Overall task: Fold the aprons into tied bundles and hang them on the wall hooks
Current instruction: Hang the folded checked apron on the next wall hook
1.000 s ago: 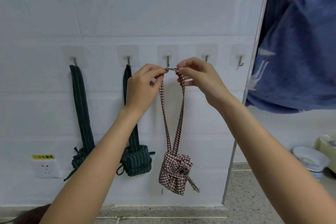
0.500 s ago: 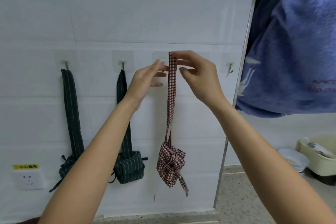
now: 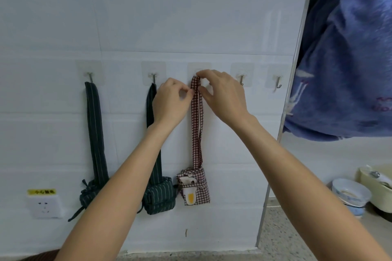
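Note:
A red checked apron bundle (image 3: 194, 186) hangs by its strap loop (image 3: 196, 116) at the third wall hook, whose tip my fingers hide. My right hand (image 3: 222, 95) pinches the top of the loop at the hook. My left hand (image 3: 172, 101) pinches the strap just below, on its left side. Two dark green striped apron bundles hang to the left, the first bundle (image 3: 90, 194) from the first hook (image 3: 90, 76) and the second bundle (image 3: 160, 198) from the second hook (image 3: 153, 77).
Two bare hooks (image 3: 241, 79) (image 3: 278, 83) sit right of the checked strap. A wall socket (image 3: 45, 206) is low on the left. A blue cloth (image 3: 347, 59) hangs past the wall corner, with a bowl (image 3: 351, 194) and a bin (image 3: 376, 188) on the floor.
The strap loop went up onto the third hook and the checked bundle now hangs turned, showing a white and yellow patch. My left hand took hold of the strap again.

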{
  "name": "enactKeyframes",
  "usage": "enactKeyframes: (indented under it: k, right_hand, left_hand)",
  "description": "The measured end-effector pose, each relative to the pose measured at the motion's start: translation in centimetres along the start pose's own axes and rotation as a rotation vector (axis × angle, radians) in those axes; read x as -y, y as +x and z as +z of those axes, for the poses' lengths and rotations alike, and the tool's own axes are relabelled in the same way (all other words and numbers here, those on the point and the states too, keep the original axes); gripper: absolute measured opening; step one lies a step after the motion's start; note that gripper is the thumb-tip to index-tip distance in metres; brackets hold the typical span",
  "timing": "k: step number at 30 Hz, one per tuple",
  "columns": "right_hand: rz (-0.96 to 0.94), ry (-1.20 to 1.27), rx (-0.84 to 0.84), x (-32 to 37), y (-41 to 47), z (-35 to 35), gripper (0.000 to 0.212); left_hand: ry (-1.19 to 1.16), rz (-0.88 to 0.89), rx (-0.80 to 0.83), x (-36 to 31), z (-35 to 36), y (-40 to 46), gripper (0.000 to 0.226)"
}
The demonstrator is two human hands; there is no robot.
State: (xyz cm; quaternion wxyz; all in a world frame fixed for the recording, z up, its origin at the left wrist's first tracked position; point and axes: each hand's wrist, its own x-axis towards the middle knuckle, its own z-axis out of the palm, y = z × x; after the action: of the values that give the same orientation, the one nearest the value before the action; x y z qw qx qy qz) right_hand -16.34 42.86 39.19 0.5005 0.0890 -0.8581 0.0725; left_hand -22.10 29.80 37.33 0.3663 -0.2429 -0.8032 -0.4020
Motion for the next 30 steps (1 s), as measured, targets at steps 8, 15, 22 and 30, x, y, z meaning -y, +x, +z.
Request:
enactKeyframes:
  k: [8, 15, 22, 30]
  right_hand:
    - [0.31, 0.368, -0.06, 0.0, 0.1, 0.5, 0.011]
    - [0.227, 0.209, -0.085, -0.9, 0.1, 1.5, 0.007]
    - [0.296, 0.479, 0.061, -1.3, -2.5, 3.0, 0.003]
    - [0.417, 0.443, 0.291, -2.0, -16.2, 6.0, 0.02]
  left_hand:
    - [-0.059, 0.054, -0.001, -0.1, -0.1, 0.4, 0.019]
    - [0.239, 0.147, -0.175, 0.3, 0.4, 0.4, 0.024]
    - [0.325, 0.25, -0.167, 1.3, 1.1, -1.5, 0.028]
    - [0.135, -0.004, 0.245, 5.8, 1.7, -13.7, 0.03]
